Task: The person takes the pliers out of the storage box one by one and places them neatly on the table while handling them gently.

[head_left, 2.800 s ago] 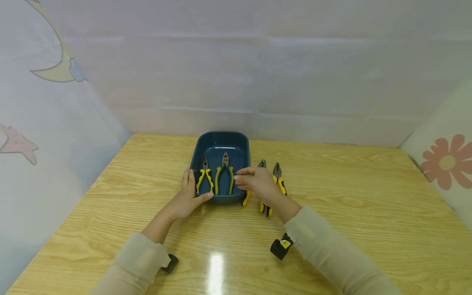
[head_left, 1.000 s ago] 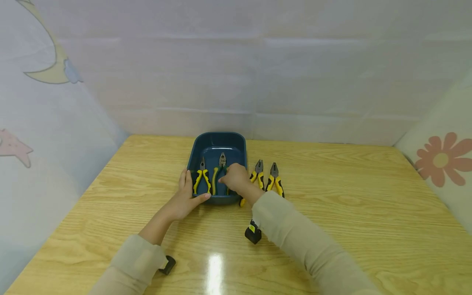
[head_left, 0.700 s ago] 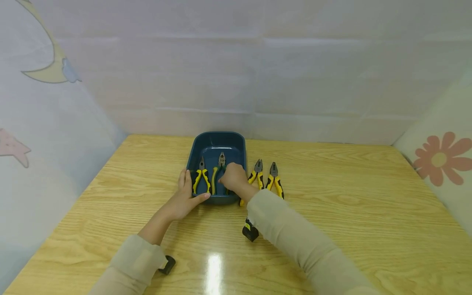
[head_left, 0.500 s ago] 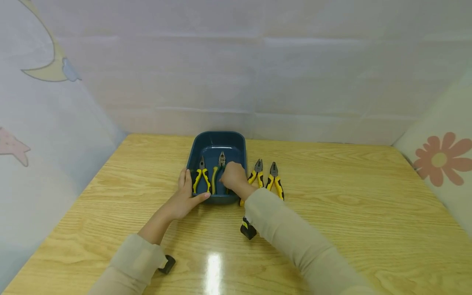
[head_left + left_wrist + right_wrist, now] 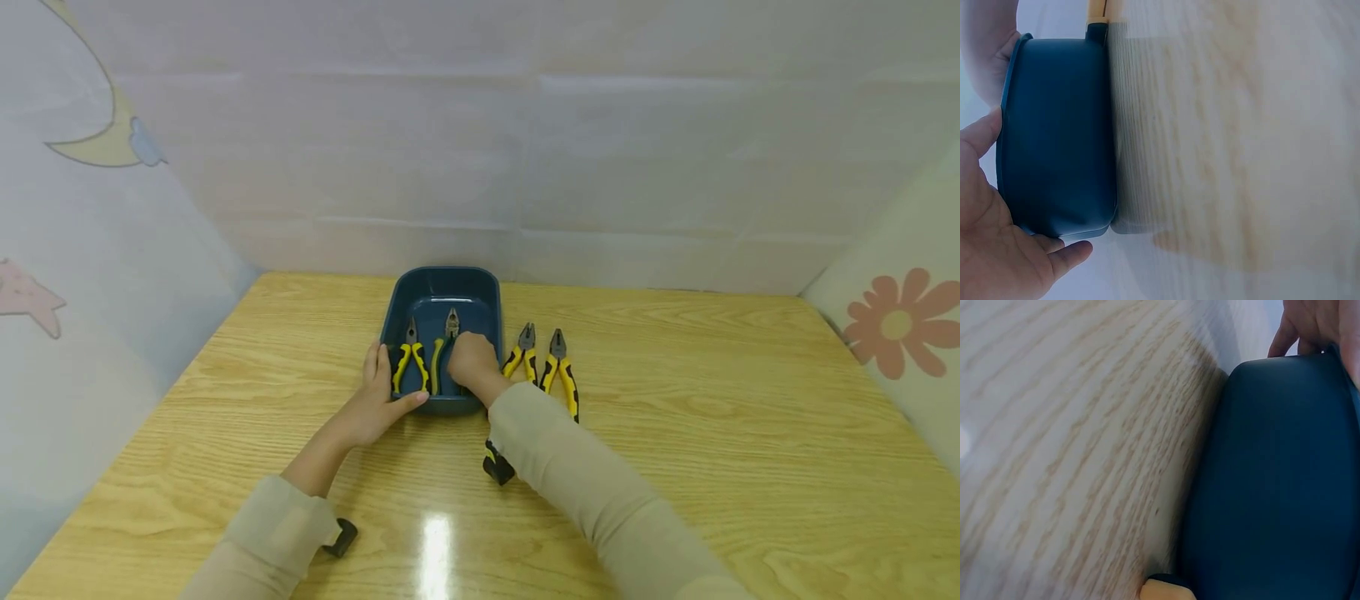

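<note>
In the head view a dark blue plastic box [image 5: 477, 408] holds two pairs of pliers: long-nose pliers [image 5: 412, 354] with yellow-black handles at left, and combination pliers [image 5: 438, 367] with green-yellow handles in the middle. My left hand [image 5: 372, 410] rests on the box's near left corner, thumb along the front rim and fingers straight against the side; the left wrist view shows this hand [image 5: 997, 225] close up. Over the green-handled pliers, my right hand [image 5: 474, 362] reaches down into the box with bent fingers. It covers their right handle, and its fingertips are hidden.
Right of the box, two pairs of yellow-black pliers [image 5: 527, 354] [image 5: 558, 367] lie on the wooden table [image 5: 720, 433]. The right sleeve [image 5: 570, 467] partly covers them. A fabric wall [image 5: 630, 167] stands close behind the box.
My right hand has gone from the box's right rim to inside the box, over the green-handled pliers. In the last second it has barely moved. The left hand stays at the corner.
</note>
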Demonstrator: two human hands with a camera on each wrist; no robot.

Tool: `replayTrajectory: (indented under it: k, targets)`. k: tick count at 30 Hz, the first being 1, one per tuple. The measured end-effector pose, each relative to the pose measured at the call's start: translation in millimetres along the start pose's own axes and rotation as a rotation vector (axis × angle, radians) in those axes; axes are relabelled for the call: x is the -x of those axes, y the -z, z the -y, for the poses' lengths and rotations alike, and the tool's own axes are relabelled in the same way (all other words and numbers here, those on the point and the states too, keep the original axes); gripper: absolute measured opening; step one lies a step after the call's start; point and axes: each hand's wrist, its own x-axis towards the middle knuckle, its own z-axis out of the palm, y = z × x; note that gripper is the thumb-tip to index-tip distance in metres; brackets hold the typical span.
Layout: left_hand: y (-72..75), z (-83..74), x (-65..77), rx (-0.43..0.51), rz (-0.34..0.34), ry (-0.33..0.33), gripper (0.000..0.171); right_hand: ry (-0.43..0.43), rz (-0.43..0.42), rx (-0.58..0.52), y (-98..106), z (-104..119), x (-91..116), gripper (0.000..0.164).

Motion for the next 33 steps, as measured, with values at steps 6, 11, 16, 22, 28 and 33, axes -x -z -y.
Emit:
replayTrajectory:
  k: [6,11,16,22,28,33]
  targets:
    - [0.4,-0.4,0.0,-0.001,-0.007,-0.01,0.096,-0.003,0.007,0.048,-2.2,1.3,-1.4,0.014]
    - [1.0,-0.9,0.2,0.01,-0.006,-0.017,0.098,0.015,0.036,0.113,-1.1,2.4,-0.8,0.019]
    - [0.8,-1.1,0.8,0.015,-0.005,-0.017,0.099,0.02,0.08,0.174,-1.2,3.0,-0.8,0.02]
    - [0.5,-1.8,1.1,0.011,-0.004,-0.002,0.095,0.006,0.137,0.171,-2.5,1.8,-3.1,0.021]
    - [0.0,-0.6,1.0,0.01,-0.005,0.004,0.094,0.016,0.111,0.094,-3.0,-0.8,-4.4,0.024]
    - [-0.7,1.1,1.3,0.005,0.0,0.01,0.094,-0.018,0.099,0.031,-3.1,-0.5,-3.6,0.021]
